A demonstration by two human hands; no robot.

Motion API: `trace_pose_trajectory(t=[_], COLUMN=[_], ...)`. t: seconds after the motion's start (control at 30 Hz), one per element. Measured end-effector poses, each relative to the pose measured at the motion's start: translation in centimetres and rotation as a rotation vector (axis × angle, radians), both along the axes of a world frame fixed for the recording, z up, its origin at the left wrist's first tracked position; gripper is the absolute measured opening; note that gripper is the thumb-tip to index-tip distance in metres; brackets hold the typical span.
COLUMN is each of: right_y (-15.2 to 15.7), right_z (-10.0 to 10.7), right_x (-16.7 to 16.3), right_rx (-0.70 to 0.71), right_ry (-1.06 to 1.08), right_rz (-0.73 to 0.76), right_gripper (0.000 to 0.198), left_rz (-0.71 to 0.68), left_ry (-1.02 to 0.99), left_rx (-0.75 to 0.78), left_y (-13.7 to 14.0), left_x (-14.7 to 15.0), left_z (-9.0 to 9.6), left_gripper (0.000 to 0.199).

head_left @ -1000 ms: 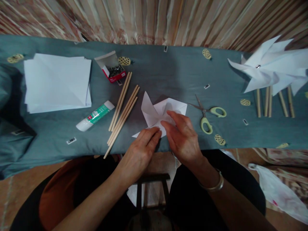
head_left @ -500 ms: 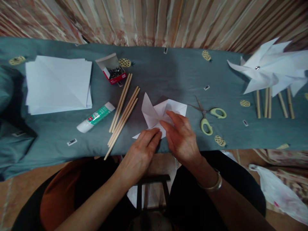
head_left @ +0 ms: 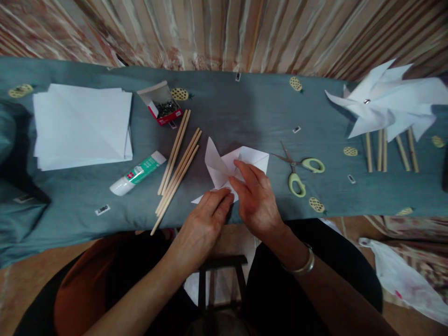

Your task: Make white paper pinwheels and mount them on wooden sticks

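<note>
A partly folded paper pinwheel (head_left: pixel 247 156) lies near the table's front edge, one blade curled up toward its centre and other flaps lying flatter. My left hand (head_left: pixel 210 212) grips the near edge of the paper, its fingers closed and its fingertips partly hidden. Over the middle and right of the paper, my right hand (head_left: pixel 257 196) presses with thumb and index finger near the centre, closed on the sheet. To the right lie open scissors (head_left: pixel 296 165) with light green handles. Wooden sticks (head_left: pixel 178 172) lie to the left of the paper.
A glue tube (head_left: pixel 138 173), an open red box of metal pins (head_left: pixel 164 109) and a stack of white paper (head_left: pixel 82 128) stand to the left. Finished white pinwheels (head_left: pixel 385 102) on sticks lie at the right. A pleated curtain (head_left: pixel 210 35) hangs behind the table.
My right hand has shifted slightly left across the paper, toward the centre. My left hand keeps its grip. The whole view has shifted a little.
</note>
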State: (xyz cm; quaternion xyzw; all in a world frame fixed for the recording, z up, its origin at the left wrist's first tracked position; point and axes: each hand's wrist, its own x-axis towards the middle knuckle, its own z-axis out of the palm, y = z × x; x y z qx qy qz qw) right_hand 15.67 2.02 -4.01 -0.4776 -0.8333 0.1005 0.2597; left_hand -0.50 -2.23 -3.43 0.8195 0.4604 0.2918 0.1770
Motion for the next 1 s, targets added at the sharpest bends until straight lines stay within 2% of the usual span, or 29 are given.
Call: trace_pose_trajectory(t=[0.17, 0.27, 0.37, 0.47, 0.57, 0.63, 0.7, 0.83, 1.0], right_y=[0.0, 0.0, 0.1, 0.5, 1.4, 2.4, 3.6, 5.9, 6.7], right_z=[-0.4, -0.4, -0.1, 0.8, 1.7, 2.1, 2.3, 2.0, 2.1], right_x=[-0.1, -0.1, 0.1, 0.7, 1.6, 2.3, 2.9, 3.2, 2.8], right_rx=[0.135, 0.162, 0.124, 0.019, -0.103, -0.112, -0.073, -0.084, -0.11], right_ry=[-0.059, -0.071, -0.018, 0.109, 0.267, 0.298, 0.227, 0.022, -0.036], right_rz=[0.022, 0.038, 0.03, 0.035, -0.054, -0.143, -0.183, -0.105, -0.094], right_gripper=[0.026, 0.028, 0.029, 0.033, 0.035, 0.036, 0.037, 0.047, 0.049], left_rz=[-0.009, -0.005, -0.008, -0.003, 0.002, -0.001, -0.007, -0.025, -0.033], left_ry=[0.01, 0.013, 0.03, 0.054, 0.076, 0.086, 0.093, 0.103, 0.099], left_rx=[-0.004, 0.02, 0.027, 0.049, 0.072, 0.08, 0.081, 0.064, 0.059], left_y=[-0.2, -0.1, 0.1, 0.5, 0.8, 0.9, 0.9, 0.8, 0.9], left_x=[-0.2, -0.3, -0.2, -0.1, 0.0, 0.0, 0.0, -0.2, -0.6], left_z=[-0.2, -0.4, -0.4, -0.1, 0.2, 0.3, 0.3, 0.1, 0.1], left_gripper=[0.036, 0.035, 0.033, 0.029, 0.027, 0.026, 0.027, 0.03, 0.032])
